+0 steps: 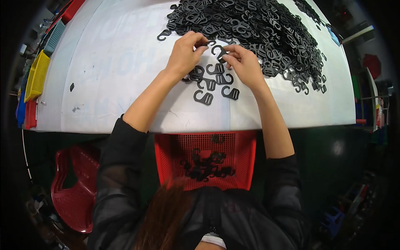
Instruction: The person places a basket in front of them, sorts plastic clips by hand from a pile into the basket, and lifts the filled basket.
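Between thumb and fingers, my left hand pinches a black plastic hook, mostly covered by the fingers with its tip showing. My right hand grips another black plastic hook by its slotted end, its curved end pointing left. The two hands are close together over the table, just in front of a large heap of black plastic hooks. Below the hands lie several loose hooks, some overlapping. A single hook rests left of the heap.
Under the white table's front edge, a red plastic basket holds several black hooks. A red plastic stool stands on the floor at left. Yellow and blue-grey baskets line the left table edge.
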Demonstrator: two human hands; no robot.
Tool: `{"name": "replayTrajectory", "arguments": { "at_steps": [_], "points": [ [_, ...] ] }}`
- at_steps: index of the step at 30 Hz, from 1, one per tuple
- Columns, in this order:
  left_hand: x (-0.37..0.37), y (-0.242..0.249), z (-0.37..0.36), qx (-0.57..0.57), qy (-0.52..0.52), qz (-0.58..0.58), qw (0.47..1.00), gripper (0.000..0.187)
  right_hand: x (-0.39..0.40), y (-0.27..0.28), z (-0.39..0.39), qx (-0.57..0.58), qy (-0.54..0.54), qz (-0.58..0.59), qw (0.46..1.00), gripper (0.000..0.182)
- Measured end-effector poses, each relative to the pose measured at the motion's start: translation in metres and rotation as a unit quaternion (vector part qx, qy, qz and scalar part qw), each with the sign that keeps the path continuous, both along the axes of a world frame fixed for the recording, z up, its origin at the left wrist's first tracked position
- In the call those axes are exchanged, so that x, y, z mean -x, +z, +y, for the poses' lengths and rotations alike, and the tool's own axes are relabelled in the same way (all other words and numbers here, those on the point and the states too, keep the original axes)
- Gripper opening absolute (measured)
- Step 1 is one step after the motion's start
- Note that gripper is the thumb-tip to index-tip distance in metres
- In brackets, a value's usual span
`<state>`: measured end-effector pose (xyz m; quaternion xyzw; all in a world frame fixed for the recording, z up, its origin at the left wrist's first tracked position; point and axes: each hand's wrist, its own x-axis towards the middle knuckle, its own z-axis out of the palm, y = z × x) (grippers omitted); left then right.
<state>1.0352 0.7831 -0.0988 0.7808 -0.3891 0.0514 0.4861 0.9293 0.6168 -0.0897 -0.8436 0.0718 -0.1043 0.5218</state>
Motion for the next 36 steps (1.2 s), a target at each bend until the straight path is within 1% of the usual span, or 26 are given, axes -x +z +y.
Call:
{"name": "replayTrajectory", "arguments": {
  "at_steps": [3,4,5,6,7,8,11,12,14,17,18,19,21,22,25,27,28,30,31,32,33,34,36],
  "points": [
    [0.002,-0.004,0.018,-0.069,0.060,-0.174,0.981,0.012,-0.007,0.013,-0.002,-0.084,0.060,0.127,0.987,0.024],
    [0.003,-0.004,0.026,-0.108,0.057,-0.217,0.969,0.012,-0.012,0.010,-0.006,0.032,0.026,0.098,0.994,0.026],
    [0.005,-0.003,0.034,-0.138,0.047,-0.210,0.967,0.014,-0.016,0.006,-0.012,0.194,-0.017,0.031,0.980,0.027],
    [0.009,-0.004,0.043,-0.168,0.037,-0.200,0.964,0.015,-0.017,0.000,-0.019,0.350,-0.059,-0.034,0.934,0.028],
    [0.013,-0.003,0.050,-0.198,0.026,-0.191,0.961,0.017,-0.017,-0.005,-0.026,0.494,-0.099,-0.098,0.858,0.030],
    [0.018,0.001,0.057,-0.218,0.019,-0.120,0.968,0.021,-0.018,-0.008,-0.032,0.522,-0.086,-0.045,0.847,0.031],
    [0.022,0.007,0.064,-0.170,0.033,-0.044,0.984,0.023,-0.025,-0.016,-0.046,0.652,-0.033,-0.063,0.755,0.024],
    [0.021,0.006,0.064,-0.154,0.015,-0.047,0.987,0.025,-0.022,-0.007,-0.039,0.584,-0.040,-0.027,0.810,0.024],
    [0.014,0.002,0.060,-0.119,-0.019,-0.055,0.991,0.028,-0.014,0.018,-0.017,0.436,-0.049,0.044,0.897,0.023],
    [0.008,-0.017,0.041,-0.091,-0.067,-0.069,0.991,0.033,-0.010,-0.005,-0.012,0.410,-0.004,-0.085,0.908,0.025],
    [0.007,-0.023,0.036,-0.141,-0.087,-0.085,0.982,0.038,-0.008,-0.018,-0.007,0.379,0.021,-0.112,0.918,0.028],
    [0.012,-0.024,0.034,-0.155,-0.092,-0.095,0.979,0.039,-0.001,-0.028,0.005,0.353,0.010,-0.120,0.928,0.029],
    [0.036,-0.026,0.034,-0.182,-0.101,-0.111,0.972,0.042,0.017,-0.043,0.018,0.320,0.025,-0.157,0.934,0.032],
    [0.046,-0.025,0.040,-0.189,-0.113,-0.084,0.972,0.043,0.033,-0.041,0.025,0.314,0.032,-0.144,0.938,0.034],
    [0.091,-0.020,0.065,-0.193,-0.144,-0.082,0.967,0.043,0.088,-0.032,0.052,0.279,0.050,-0.104,0.953,0.038],
    [0.121,-0.003,0.082,-0.193,-0.191,-0.010,0.962,0.043,0.121,-0.016,0.064,0.248,0.075,-0.087,0.962,0.033],
    [0.128,0.004,0.086,-0.172,-0.200,0.020,0.964,0.037,0.125,-0.004,0.059,0.184,0.071,-0.059,0.979,0.030],
    [0.129,0.021,0.087,-0.119,-0.189,0.155,0.962,0.032,0.137,0.015,0.042,0.055,0.064,-0.002,0.996,0.025],
    [0.130,0.026,0.087,-0.093,-0.182,0.222,0.953,0.029,0.126,0.012,0.023,0.097,-0.024,-0.081,0.992,0.019],
    [0.127,0.027,0.081,-0.063,-0.157,0.197,0.966,0.026,0.112,0.012,-0.002,0.209,-0.094,-0.158,0.961,0.019],
    [0.122,0.027,0.075,-0.058,-0.150,0.180,0.970,0.026,0.096,0.006,-0.034,0.254,-0.164,-0.174,0.937,0.023],
    [0.117,0.026,0.069,-0.053,-0.143,0.162,0.975,0.026,0.083,-0.001,-0.057,0.320,-0.249,-0.133,0.904,0.032],
    [0.110,0.019,0.057,-0.037,-0.126,0.131,0.983,0.026,0.052,-0.033,-0.096,0.325,-0.318,-0.091,0.886,0.040]
  ]
}}
